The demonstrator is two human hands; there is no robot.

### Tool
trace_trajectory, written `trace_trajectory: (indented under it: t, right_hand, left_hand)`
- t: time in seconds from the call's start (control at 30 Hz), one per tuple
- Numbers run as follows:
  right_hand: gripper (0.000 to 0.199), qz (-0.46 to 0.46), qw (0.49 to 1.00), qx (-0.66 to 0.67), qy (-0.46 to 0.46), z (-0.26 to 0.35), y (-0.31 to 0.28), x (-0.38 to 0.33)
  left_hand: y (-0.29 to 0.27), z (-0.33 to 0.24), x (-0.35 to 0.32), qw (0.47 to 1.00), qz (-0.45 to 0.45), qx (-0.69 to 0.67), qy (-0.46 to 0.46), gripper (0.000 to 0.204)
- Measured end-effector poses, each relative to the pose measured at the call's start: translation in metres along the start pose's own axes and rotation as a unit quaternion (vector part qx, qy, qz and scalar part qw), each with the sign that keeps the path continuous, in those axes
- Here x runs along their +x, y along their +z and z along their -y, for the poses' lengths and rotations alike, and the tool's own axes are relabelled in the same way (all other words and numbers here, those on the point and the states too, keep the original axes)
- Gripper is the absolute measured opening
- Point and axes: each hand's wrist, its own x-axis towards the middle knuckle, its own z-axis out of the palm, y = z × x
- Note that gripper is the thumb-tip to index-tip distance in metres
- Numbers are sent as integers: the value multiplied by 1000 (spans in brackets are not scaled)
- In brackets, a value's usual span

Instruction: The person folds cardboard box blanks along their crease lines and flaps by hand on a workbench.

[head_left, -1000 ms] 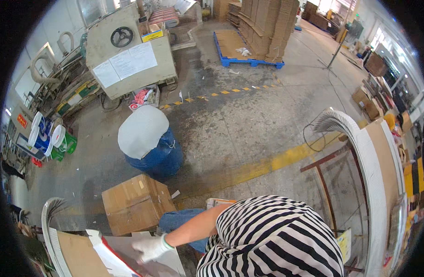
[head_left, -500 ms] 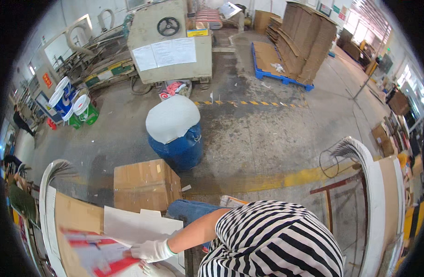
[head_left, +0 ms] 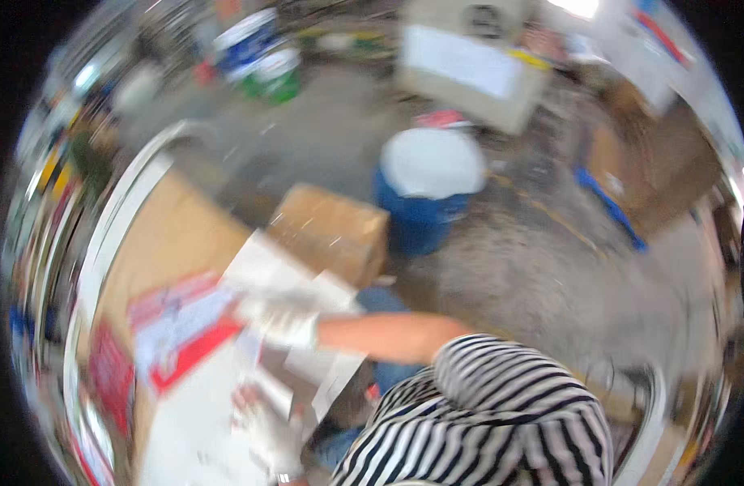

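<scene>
Right hand (head_left: 284,324), white glove: fingers at the right edge of the red-white card (head_left: 185,330); too blurred to tell pinched or just touching. Left hand (head_left: 266,433), also gloved, lower down, over the white sheet (head_left: 195,425); grip can't be told either. Card sits toward the table's (head_left: 181,219) left edge, lower side meeting the white sheet. Carton (head_left: 327,231) just past the table's right edge, blue barrel (head_left: 424,219) beyond it.

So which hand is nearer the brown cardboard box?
The right hand, below the brown cardboard box in this view; the left hand is farther down, by the large white sheet.
</scene>
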Motion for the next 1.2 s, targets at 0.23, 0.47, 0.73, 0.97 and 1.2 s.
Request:
trace_trajectory:
  t: [0.23, 0.47, 0.73, 0.97, 1.2]
  right_hand:
    - [45, 82, 996, -20, -26, -42, -56, -8]
    - [60, 233, 920, -268, -166, -45, -50, -19]
    - [65, 199, 956, -196, -91, -47, -54, -24]
    - [77, 162, 965, -207, 9, -45, -60, -33]
    - [67, 318, 879, -319, -156, -32, -56, -24]
  left_hand:
    - [36, 72, -16, 974, -88, -207, -31, 34]
    - [43, 115, -46, 946, -73, -313, 35, 29]
    - [63, 136, -28, 908, -99, -407, 25, 19]
    - [63, 109, -4, 865, -164, -441, -175, 23]
    - [80, 91, 7, 974, -134, -143, -117, 57]
